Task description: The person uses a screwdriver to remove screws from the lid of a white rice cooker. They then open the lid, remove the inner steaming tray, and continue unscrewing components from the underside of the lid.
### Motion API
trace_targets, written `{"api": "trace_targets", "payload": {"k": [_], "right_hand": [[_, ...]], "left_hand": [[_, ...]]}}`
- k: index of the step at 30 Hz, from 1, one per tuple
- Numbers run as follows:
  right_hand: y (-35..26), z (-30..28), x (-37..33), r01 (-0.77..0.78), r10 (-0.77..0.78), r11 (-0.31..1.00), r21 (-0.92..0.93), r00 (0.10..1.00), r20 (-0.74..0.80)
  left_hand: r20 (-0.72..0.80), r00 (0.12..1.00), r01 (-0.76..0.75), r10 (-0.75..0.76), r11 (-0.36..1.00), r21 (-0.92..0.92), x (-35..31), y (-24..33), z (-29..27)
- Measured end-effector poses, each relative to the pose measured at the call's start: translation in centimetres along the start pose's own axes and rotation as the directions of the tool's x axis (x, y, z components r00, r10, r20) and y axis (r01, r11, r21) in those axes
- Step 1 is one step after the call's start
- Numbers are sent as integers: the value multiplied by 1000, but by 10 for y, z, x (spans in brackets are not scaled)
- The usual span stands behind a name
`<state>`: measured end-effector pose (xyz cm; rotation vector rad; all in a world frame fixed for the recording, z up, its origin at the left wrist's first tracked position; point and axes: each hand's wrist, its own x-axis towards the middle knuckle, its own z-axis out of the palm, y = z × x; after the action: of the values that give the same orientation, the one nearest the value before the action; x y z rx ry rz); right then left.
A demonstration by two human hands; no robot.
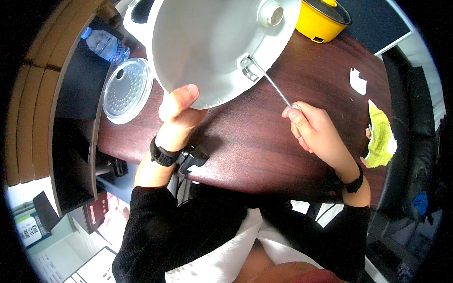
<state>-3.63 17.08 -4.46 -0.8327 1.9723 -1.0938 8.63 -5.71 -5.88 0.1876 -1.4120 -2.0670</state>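
A large white bowl-shaped plastic housing [203, 52] with a side handle is tilted with its hollow inside toward me. My left hand [181, 106] grips its near lower edge, thumb on the inner side and fingers hidden beneath. My right hand [314, 127] is closed round the end of a thin metal rod [272, 81], which looks like a screwdriver; its handle is hidden in my fist. The rod's tip meets a small bracket with a metal clip [248, 73] on the housing's inner wall. Farther up inside sits a round metal fitting [272, 15].
On the brown table [245, 141], a clear perforated lid [127, 89] and a water bottle [106, 45] lie at left. A yellow pot [321, 21] stands at the far right. A white broken piece [357, 82] and a yellow-green scrap [380, 137] lie near the right edge.
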Motion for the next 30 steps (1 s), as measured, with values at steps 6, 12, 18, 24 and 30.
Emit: {"api": "trace_targets", "payload": {"k": [6,12,18,24,30], "right_hand": [[4,-1,2,200,-290,892,-405,941,-175],[1,-7,0,211,-383,810,-548,897,-219],[-3,-12,-6,-114,94,980,161,987,128],[-2,-9,-5,-226,66,823,521,949,308],[0,-3,-8,-145,28,877,458,967,254]], "left_hand": [[-24,1000,-3,4,999,37,3,2,-2],[-89,995,-41,46,998,55,10,5,-2],[-145,987,-70,71,997,7,13,5,2],[-124,990,-69,70,998,12,10,0,7],[-71,994,-86,84,996,-31,5,-6,5]]}}
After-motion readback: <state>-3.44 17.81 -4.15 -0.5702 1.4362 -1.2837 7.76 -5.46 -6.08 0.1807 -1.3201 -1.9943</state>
